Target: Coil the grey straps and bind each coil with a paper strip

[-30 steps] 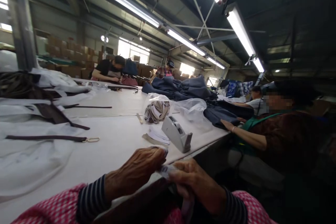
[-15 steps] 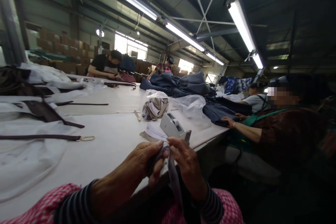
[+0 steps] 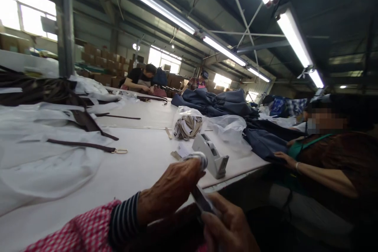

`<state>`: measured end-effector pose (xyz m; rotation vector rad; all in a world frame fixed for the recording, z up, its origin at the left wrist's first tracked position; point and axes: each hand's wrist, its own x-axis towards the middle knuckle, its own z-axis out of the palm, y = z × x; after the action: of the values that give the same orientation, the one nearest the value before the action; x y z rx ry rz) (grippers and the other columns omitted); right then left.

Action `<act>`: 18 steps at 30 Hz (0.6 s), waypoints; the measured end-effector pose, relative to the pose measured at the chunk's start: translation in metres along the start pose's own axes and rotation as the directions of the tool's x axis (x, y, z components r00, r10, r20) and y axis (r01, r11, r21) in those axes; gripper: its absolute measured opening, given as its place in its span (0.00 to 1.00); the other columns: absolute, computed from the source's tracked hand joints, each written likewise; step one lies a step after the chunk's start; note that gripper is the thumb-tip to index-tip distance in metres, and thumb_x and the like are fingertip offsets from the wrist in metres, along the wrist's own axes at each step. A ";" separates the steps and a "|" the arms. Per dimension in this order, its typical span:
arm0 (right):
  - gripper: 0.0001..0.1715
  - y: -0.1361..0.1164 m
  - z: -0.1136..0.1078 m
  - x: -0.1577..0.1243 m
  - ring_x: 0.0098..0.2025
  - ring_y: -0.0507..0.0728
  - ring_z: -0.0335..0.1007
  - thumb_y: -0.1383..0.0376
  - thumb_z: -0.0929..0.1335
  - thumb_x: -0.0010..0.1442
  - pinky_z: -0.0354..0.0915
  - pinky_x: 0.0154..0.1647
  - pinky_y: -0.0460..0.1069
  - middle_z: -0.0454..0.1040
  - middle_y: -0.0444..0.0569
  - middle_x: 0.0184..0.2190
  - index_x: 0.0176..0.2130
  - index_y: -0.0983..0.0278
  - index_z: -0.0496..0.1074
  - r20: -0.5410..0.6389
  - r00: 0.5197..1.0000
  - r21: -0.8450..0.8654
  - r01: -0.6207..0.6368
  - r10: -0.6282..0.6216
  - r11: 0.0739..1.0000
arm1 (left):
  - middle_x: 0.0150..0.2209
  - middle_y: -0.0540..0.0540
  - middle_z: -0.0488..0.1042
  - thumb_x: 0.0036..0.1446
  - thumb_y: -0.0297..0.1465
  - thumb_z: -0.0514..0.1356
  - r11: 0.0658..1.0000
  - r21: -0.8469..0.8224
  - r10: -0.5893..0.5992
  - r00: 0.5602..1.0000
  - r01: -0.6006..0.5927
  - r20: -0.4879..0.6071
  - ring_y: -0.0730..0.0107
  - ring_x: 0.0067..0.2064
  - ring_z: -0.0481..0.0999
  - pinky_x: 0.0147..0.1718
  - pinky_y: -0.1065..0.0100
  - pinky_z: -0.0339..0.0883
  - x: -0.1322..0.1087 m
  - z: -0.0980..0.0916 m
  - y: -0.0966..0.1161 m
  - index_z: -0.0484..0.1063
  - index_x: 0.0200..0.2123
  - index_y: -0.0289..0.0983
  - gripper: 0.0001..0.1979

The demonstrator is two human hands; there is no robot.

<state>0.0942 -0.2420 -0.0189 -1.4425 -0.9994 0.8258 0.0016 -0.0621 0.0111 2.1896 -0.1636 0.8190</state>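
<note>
My left hand (image 3: 173,187) is closed around a grey-white strip (image 3: 203,200), and a looped part of it pokes out above the fingers. Lower down, my right hand (image 3: 228,222) pinches the same strip, which is stretched between the two hands. What the strip is made of cannot be made out. Just beyond my left hand stands a grey tape dispenser (image 3: 211,155) near the table edge. Some pale flat pieces (image 3: 181,150) lie to the dispenser's left. Behind them is a bundle of beige and grey strips (image 3: 188,126) in clear plastic.
The white table (image 3: 141,173) bears a dark strap with a metal ring (image 3: 88,145) and plastic sheeting (image 3: 67,169) on the left. Dark blue fabric (image 3: 218,100) is piled farther back. At right, a co-worker's hand (image 3: 285,159) rests on blue fabric. Other people work behind.
My hands have moved apart: the right went down and nearer, drawing the strip taut, while the left turned over. The whole view has swung left.
</note>
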 end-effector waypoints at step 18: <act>0.37 0.057 0.015 0.059 0.37 0.64 0.75 0.37 0.65 0.63 0.73 0.34 0.56 0.78 0.56 0.37 0.55 0.61 0.74 -0.422 0.863 -0.124 0.247 -0.276 0.961 | 0.22 0.52 0.66 0.64 0.49 0.59 0.317 -0.896 -0.471 0.872 0.309 0.134 0.77 0.21 0.62 0.21 0.75 0.58 0.018 0.009 0.049 0.72 0.37 0.34 0.21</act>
<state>0.1104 -0.1817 -0.0745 -1.4242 -0.8536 0.2505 0.0025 -0.0998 0.0484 1.0092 0.0298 0.4154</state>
